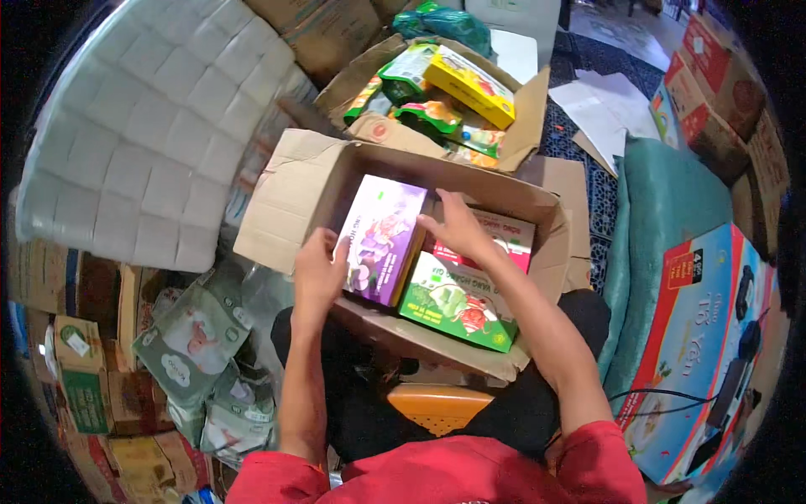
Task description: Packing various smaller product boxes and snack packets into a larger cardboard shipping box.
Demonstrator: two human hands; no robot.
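Observation:
An open cardboard carton (434, 353) rests at my lap. Inside it a purple-and-white box (384, 236) lies at the left, a green box (459, 302) at the lower right and a red-and-white box (510, 236) behind the green one. My left hand (321, 264) is at the purple box's left edge, its fingers curled and partly hidden, so its hold is unclear. My right hand (454, 223) reaches over the red box towards the purple box's right side, thumb and fingers apart, holding nothing that I can see.
Another open carton (529, 126) behind holds a yellow box (472, 85) and several bright packets. A large white quilted-looking pack (145, 126) leans at the left above grey-green packs (195, 340). Teal sacks (667, 239) and a large blue-and-red box (686, 353) stand at the right.

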